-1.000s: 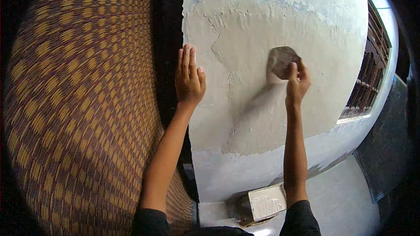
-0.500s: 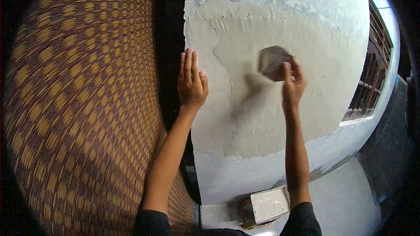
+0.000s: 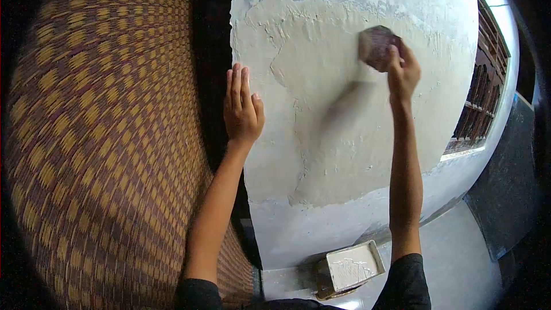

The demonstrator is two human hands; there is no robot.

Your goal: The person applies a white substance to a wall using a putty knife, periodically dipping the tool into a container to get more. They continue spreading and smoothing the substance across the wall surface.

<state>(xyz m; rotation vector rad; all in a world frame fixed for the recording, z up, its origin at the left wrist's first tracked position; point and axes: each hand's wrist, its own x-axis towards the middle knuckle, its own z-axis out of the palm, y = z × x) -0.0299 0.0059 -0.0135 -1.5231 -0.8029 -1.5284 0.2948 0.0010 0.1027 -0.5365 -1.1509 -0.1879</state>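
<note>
My right hand (image 3: 404,72) pinches a dark, brownish flat piece (image 3: 376,49) with a roughly hexagonal outline, smeared by motion, in front of the upper wall. Behind it spreads a large cream patch of plaster (image 3: 338,155), with ridges and small lumps, on the white wall (image 3: 298,232). A blurred shadow falls on the patch below the hand. At the wall's left edge, my left hand (image 3: 242,113) lies flat with its fingers stretched upward and the thumb at the side.
A rectangular tub (image 3: 373,247) of cream paste stands on the floor (image 3: 447,252) by the wall's foot. To the left hangs a brown and yellow woven mat (image 3: 115,138), with a dark gap between it and the wall. A barred window (image 3: 482,92) is at the right.
My right hand has moved up and to the right with the dark flat piece. My left hand stays at the wall's edge, while the whole view has shifted slightly.
</note>
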